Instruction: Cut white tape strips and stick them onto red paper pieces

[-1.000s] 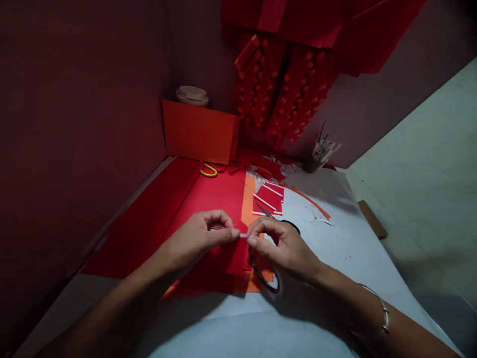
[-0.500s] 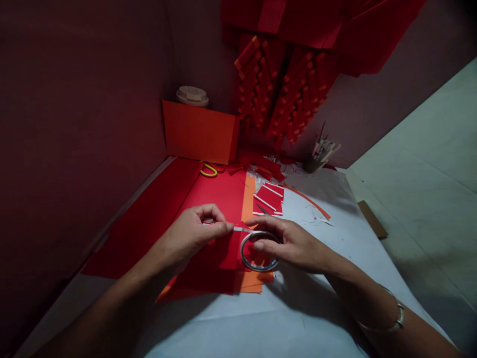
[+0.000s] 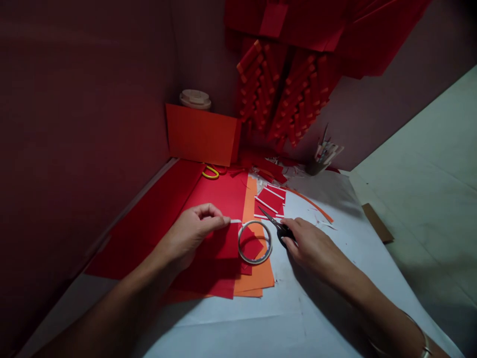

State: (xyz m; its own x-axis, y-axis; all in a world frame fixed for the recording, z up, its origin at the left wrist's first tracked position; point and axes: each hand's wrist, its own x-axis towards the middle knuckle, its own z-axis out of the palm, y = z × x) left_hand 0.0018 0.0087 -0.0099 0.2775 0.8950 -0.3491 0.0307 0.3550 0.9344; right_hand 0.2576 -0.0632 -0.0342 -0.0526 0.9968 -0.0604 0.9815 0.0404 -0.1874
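Observation:
My left hand [image 3: 196,228] pinches the top edge of a piece of red paper [image 3: 221,246], where a white tape strip [image 3: 235,221] runs out past my fingertips. That strip leads to a tape roll [image 3: 255,262], which stands just right of the paper, over red and orange sheets; whether it hangs or rests there I cannot tell. On the right, my right hand [image 3: 313,246] has its thumb and fingers closed around the black handles of a pair of scissors [image 3: 283,234]. Their closed-looking blades point up and left, towards red paper pieces with white strips [image 3: 271,198].
Yellow-handled scissors [image 3: 211,172] lie at the back by a propped orange card [image 3: 201,135], with a white-lidded cup [image 3: 196,98] behind. A pen holder [image 3: 316,167] stands at the back right. Red paper firecracker strings [image 3: 298,99] hang above scraps. Large red sheets [image 3: 145,219] cover the left side.
My right hand has let go of the tape roll, moved right and taken hold of the black scissors. The roll now stays by the paper, joined to the strip; my left hand keeps its pinch.

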